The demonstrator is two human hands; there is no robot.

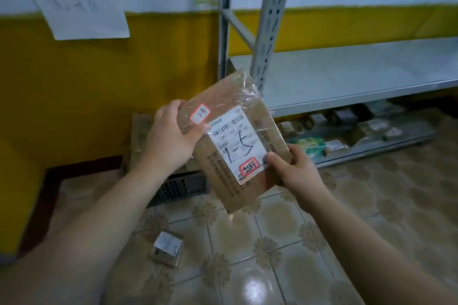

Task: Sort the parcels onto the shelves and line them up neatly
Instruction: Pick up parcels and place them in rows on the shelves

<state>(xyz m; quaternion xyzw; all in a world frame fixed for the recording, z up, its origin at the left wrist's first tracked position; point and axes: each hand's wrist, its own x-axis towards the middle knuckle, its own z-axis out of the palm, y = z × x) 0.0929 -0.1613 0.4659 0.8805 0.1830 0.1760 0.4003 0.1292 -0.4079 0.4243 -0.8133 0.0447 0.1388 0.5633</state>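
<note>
I hold a flat brown cardboard parcel point(223, 96) up in front of me, tilted, its white shipping label facing me with handwritten marks and two red-bordered stickers. My left hand point(171, 136) grips its upper left edge, thumb on the front. My right hand point(295, 168) grips the lower right edge, thumb on the label's corner. The grey metal shelf unit point(347, 74) stands to the right behind the parcel; its middle board is bare. Several small parcels point(332, 129) lie on the bottom board.
A small taped box point(167, 247) lies on the patterned tile floor below my left forearm. A cardboard box on a dark plastic crate point(178, 188) stands against the yellow wall. A paper sheet point(81, 7) hangs on the wall upper left.
</note>
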